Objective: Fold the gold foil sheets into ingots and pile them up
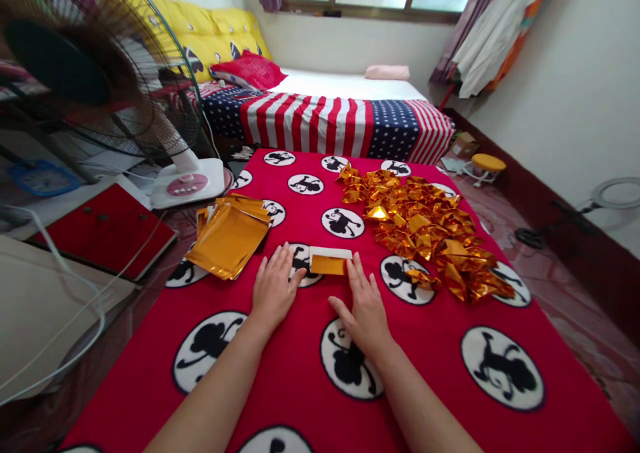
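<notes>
A small folded sheet [329, 265], gold with a white strip along its far side, lies on the red cloth [310, 223] with round monkey prints. My left hand [274, 288] rests on the cloth a little to the left of the sheet, fingers apart and holding nothing. At the sheet's right end is my right hand [364, 306], its fingertips touching or very near the edge and its thumb spread away. A stack of flat gold sheets [229, 236] lies beyond my left hand. Many crumpled or folded gold foil pieces [417, 216] form a pile beyond my right hand.
A fan [187, 183] stands at the left, beside a red flat box [107, 230] and loose white cables. Behind the cloth is a bed [330, 123] with a striped and starred cover. A yellow-topped stool [487, 163] stands on the floor at the right.
</notes>
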Tool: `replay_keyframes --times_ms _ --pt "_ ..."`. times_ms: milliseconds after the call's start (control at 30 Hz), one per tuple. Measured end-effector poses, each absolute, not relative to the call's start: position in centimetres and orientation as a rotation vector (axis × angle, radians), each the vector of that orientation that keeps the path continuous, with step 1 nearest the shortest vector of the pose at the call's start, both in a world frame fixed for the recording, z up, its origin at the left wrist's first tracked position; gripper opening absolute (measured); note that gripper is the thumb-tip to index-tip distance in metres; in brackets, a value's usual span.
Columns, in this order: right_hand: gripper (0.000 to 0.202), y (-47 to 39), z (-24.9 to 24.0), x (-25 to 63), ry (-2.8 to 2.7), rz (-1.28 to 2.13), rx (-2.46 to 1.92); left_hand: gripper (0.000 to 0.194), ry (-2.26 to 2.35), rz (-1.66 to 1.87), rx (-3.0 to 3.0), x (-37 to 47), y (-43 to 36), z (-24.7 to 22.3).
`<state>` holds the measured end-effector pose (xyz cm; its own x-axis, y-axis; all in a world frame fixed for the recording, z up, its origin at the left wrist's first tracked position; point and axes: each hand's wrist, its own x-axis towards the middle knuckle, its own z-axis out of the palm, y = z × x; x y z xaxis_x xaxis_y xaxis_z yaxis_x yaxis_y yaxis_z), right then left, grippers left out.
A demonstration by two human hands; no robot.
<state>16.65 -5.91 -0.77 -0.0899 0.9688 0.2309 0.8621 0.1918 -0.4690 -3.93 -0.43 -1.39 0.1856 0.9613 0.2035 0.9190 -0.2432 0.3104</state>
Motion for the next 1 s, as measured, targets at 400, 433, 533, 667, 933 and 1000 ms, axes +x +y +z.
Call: replay_keyframes --times_ms 400,433,533,667,933,1000 --pt "0.038 -4.8 -1.8 17.5 -1.481 0.49 -1.432 0.031 1.564 1.115 2.078 -4.9 -0.1 -1.9" --pt "0.029 -4.8 -1.8 17.6 -1.473 0.518 -1.416 0.031 1.553 1.116 2.077 -4.9 -0.1 -2.0" --pt "0.014 -4.9 -1.7 17.6 -1.458 0.571 -1.368 0.032 1.512 1.118 2.086 -5.0 -0.1 -2.0" --pt "0.014 -5.0 -1.8 17.7 -1.46 0.579 -1.312 0.034 1.428 1.073 2.149 -4.8 -0.3 -1.7" --pt "0.015 -5.3 -1.9 17.7 -1.567 0.521 -1.344 0.042 1.351 0.984 2.2 -4.6 -0.7 -0.9" --pt "0.013 -5.4 -1.8 17.6 -1.596 0.505 -1.361 0.042 1.354 0.974 2.201 -4.5 -0.8 -0.8"
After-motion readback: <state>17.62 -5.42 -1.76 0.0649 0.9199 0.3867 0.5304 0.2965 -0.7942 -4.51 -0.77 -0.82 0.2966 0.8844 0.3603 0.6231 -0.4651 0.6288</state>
